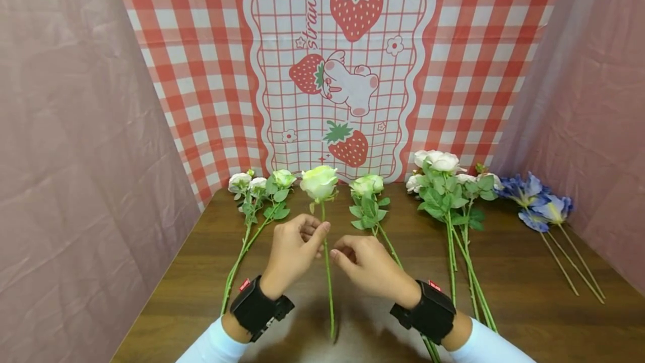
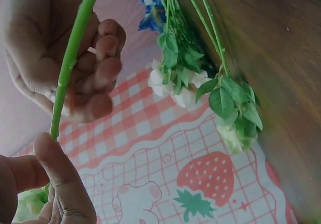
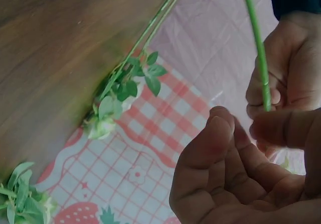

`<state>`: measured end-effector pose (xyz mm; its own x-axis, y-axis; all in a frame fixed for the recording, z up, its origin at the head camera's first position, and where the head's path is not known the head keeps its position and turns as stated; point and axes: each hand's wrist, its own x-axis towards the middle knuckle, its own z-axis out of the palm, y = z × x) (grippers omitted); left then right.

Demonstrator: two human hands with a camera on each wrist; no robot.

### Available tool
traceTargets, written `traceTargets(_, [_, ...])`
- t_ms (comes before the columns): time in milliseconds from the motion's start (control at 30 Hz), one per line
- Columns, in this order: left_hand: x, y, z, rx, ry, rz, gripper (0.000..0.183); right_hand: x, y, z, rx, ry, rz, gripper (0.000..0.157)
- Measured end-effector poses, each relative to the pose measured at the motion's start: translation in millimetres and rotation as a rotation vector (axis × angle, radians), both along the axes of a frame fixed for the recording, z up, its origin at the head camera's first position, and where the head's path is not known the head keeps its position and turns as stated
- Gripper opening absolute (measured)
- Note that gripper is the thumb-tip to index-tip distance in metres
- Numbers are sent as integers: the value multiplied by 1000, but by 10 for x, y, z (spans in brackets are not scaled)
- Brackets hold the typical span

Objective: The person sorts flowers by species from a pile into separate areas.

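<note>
A pale green-white rose point(image 1: 319, 182) stands upright in front of me, its bare green stem point(image 1: 329, 290) running down toward the tabletop. My left hand point(image 1: 297, 245) pinches that stem between thumb and fingers, some way below the bloom. Just right of the stem is my right hand point(image 1: 370, 265), fingers loosely curled and holding nothing. In the left wrist view the stem point(image 2: 64, 78) passes in front of the right hand point(image 2: 60, 48). The right wrist view shows the right thumb and fingertips point(image 3: 218, 126) apart, with the left hand point(image 3: 293, 63) behind the stem.
On the brown wooden table point(image 1: 176, 301), flower stems with white-green roses point(image 1: 284, 178) lie at left. Another green-white rose point(image 1: 367, 185) lies behind my right hand. Farther right are white roses point(image 1: 438, 161) and blue flowers point(image 1: 526, 190). A strawberry-print cloth point(image 1: 347, 94) hangs behind.
</note>
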<state>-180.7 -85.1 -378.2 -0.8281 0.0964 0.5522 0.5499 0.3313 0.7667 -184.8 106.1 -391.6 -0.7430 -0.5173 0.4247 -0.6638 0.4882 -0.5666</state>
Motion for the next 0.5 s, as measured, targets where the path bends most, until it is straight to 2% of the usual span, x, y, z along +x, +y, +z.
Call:
traceTargets(333, [24, 35, 1, 29, -23, -3, 16, 94, -45, 45, -98, -23, 64, 9])
traceTargets(500, [41, 45, -3, 42, -39, -6, 16, 102, -60, 32, -114, -26, 66, 5])
